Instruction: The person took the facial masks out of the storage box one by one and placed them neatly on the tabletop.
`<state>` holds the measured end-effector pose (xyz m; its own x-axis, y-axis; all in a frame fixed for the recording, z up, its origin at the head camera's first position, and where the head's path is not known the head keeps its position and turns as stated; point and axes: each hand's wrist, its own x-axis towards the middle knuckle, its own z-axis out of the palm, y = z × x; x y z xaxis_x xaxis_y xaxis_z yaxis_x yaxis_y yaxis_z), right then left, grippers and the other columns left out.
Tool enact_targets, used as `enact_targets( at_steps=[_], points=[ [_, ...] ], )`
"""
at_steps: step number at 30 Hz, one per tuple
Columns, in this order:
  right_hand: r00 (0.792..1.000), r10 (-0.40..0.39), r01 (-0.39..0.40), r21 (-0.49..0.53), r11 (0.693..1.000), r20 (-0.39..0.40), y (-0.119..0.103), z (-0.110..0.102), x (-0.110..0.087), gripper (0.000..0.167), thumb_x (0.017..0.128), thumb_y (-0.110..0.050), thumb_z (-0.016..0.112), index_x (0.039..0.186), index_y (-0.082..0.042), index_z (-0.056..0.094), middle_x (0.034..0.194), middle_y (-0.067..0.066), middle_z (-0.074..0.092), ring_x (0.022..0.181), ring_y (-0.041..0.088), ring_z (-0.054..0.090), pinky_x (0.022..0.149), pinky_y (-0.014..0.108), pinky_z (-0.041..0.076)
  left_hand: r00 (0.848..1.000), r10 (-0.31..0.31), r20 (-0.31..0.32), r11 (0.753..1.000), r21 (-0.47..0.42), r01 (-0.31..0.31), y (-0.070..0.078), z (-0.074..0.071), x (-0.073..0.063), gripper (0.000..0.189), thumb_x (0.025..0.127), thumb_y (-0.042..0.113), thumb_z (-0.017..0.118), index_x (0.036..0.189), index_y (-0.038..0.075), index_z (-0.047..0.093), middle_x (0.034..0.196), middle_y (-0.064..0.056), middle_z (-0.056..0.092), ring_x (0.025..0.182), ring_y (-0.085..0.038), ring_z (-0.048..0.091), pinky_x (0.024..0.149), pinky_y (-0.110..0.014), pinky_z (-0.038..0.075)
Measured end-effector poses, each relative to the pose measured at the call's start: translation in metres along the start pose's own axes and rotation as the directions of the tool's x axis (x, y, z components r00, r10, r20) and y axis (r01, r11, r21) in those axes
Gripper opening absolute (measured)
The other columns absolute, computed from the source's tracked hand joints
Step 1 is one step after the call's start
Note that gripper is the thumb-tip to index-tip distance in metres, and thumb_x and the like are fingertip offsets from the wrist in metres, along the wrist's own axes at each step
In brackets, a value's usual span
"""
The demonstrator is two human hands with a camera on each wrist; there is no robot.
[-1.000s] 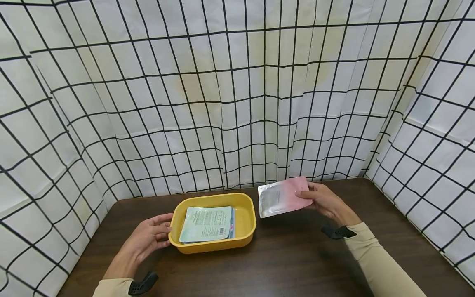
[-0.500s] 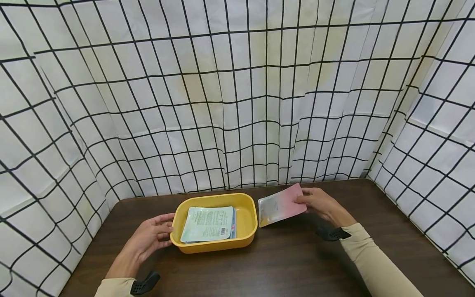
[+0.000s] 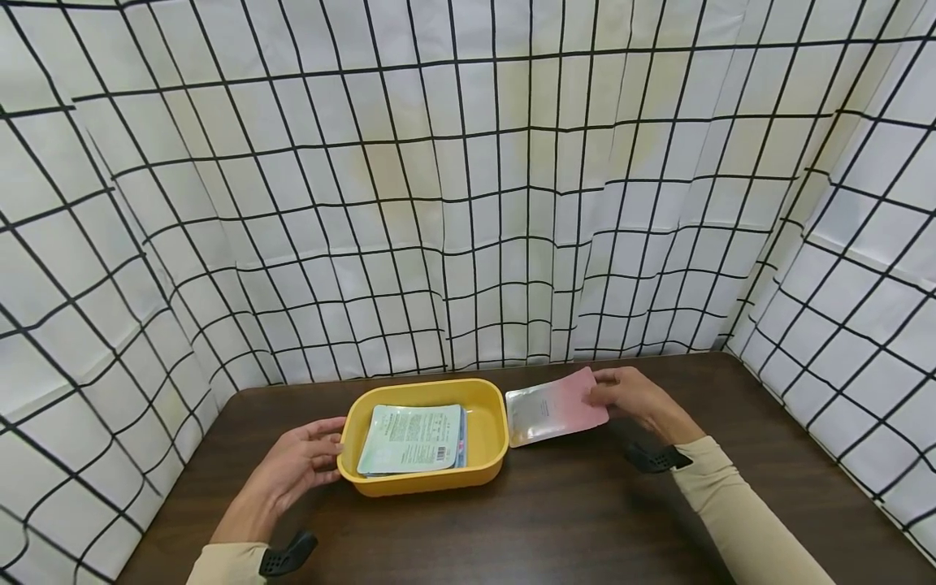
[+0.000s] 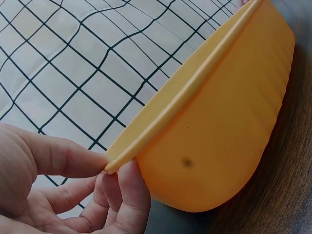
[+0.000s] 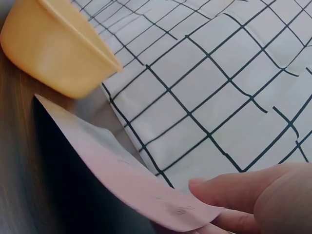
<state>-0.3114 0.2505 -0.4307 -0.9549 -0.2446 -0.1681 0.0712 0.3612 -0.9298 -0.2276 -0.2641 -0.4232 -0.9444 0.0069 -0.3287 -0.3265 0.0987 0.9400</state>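
A yellow plastic basin [image 3: 424,486] stands on the table, with a pale green sheet mask packet [image 3: 409,439] on top of bluish ones inside it. My left hand [image 3: 301,457] pinches the basin's left rim between thumb and fingers, as the left wrist view shows up close. To the right of the basin, a pink and silver sheet mask packet [image 3: 552,409] slants low over the table. My right hand [image 3: 636,400] holds its pink end, thumb above and fingers beneath. In the right wrist view, dark shadow lies under the raised near end of this packet [image 5: 131,183].
Dark brown wood tabletop [image 3: 526,528] extends in front of the basin and to both sides. White curtain with a black grid [image 3: 468,203] encloses the table at the back and sides. Each wrist wears a black strap [image 3: 288,555].
My right hand has lowered the pink packet toward the table beside the basin, moving slightly left. My left hand stays at the basin's rim.
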Motion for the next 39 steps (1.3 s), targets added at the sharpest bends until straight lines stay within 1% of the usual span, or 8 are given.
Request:
enact_targets(
  at_steps=[5,11,15,20,22,27,31,39],
  points=[
    [1.0,-0.006,0.004,-0.115,0.993,-0.016,-0.005,-0.006,-0.004,0.058,0.096,-0.015,0.069,0.144,0.011,0.047,0.128,0.026,0.063,0.103,0.028,0.068,0.087,0.046,0.058,1.0,-0.003,-0.005,1.0,-0.002,0.003,0.0,0.001,0.001,0.056,0.098,0.005,0.06,0.15,0.0,0.04,0.125,-0.016,0.06,0.094,-0.026,0.065,0.079,-0.038,0.057],
    [1.0,-0.018,0.024,-0.265,0.964,0.025,-0.014,-0.01,-0.011,0.055,0.098,-0.02,0.066,0.14,0.011,0.05,0.132,0.028,0.061,0.11,0.034,0.066,0.089,0.049,0.057,1.0,-0.006,-0.006,1.0,-0.01,0.006,0.001,0.001,0.001,0.055,0.099,0.004,0.06,0.15,0.0,0.04,0.123,-0.015,0.061,0.094,-0.025,0.065,0.079,-0.038,0.057],
    [0.998,-0.053,0.044,-0.323,0.945,-0.018,-0.018,-0.01,-0.014,0.051,0.098,-0.019,0.066,0.137,0.012,0.053,0.13,0.028,0.062,0.11,0.035,0.067,0.088,0.048,0.057,1.0,-0.004,-0.008,1.0,-0.005,0.004,0.001,0.0,0.001,0.056,0.099,0.005,0.06,0.15,0.0,0.04,0.124,-0.015,0.06,0.094,-0.025,0.064,0.079,-0.038,0.057],
    [0.991,-0.082,0.056,-0.233,0.971,-0.104,-0.021,-0.008,-0.016,0.046,0.098,-0.015,0.065,0.136,0.009,0.055,0.131,0.027,0.062,0.111,0.035,0.067,0.091,0.046,0.057,1.0,0.001,0.0,1.0,0.001,-0.001,0.0,-0.001,0.002,0.058,0.099,0.007,0.061,0.152,0.0,0.038,0.124,-0.014,0.061,0.095,-0.025,0.063,0.079,-0.037,0.057],
    [0.99,-0.087,0.071,-0.145,0.987,-0.112,-0.022,-0.006,-0.016,0.045,0.098,-0.014,0.065,0.137,0.008,0.055,0.131,0.028,0.062,0.112,0.037,0.067,0.093,0.046,0.056,1.0,0.003,0.003,1.0,0.003,-0.003,-0.001,-0.001,0.002,0.059,0.1,0.011,0.062,0.152,0.0,0.038,0.124,-0.013,0.062,0.095,-0.024,0.063,0.078,-0.037,0.057],
    [0.99,-0.105,0.103,-0.017,0.994,-0.099,-0.023,0.002,-0.014,0.044,0.098,-0.017,0.067,0.135,0.006,0.058,0.126,0.026,0.067,0.114,0.037,0.068,0.095,0.049,0.054,1.0,0.012,0.007,1.0,-0.004,-0.012,-0.003,-0.002,0.003,0.059,0.1,0.015,0.063,0.152,-0.001,0.038,0.121,-0.01,0.064,0.095,-0.023,0.062,0.078,-0.036,0.057],
    [0.992,-0.096,0.096,0.001,0.995,-0.077,-0.027,0.009,-0.013,0.048,0.096,-0.023,0.071,0.135,0.002,0.06,0.126,0.023,0.068,0.114,0.032,0.069,0.095,0.048,0.054,1.0,0.014,0.009,1.0,-0.015,-0.013,-0.004,-0.002,0.003,0.058,0.1,0.012,0.063,0.151,-0.001,0.038,0.118,-0.009,0.064,0.096,-0.024,0.062,0.078,-0.037,0.057],
    [0.995,-0.095,0.096,0.023,0.995,-0.015,-0.038,0.026,-0.009,0.05,0.094,-0.025,0.074,0.135,0.0,0.06,0.126,0.022,0.069,0.112,0.03,0.069,0.096,0.048,0.054,1.0,0.006,0.003,1.0,-0.016,-0.006,-0.002,-0.001,0.003,0.058,0.1,0.01,0.063,0.151,-0.001,0.038,0.115,-0.009,0.063,0.095,-0.024,0.062,0.078,-0.037,0.057]
  ],
)
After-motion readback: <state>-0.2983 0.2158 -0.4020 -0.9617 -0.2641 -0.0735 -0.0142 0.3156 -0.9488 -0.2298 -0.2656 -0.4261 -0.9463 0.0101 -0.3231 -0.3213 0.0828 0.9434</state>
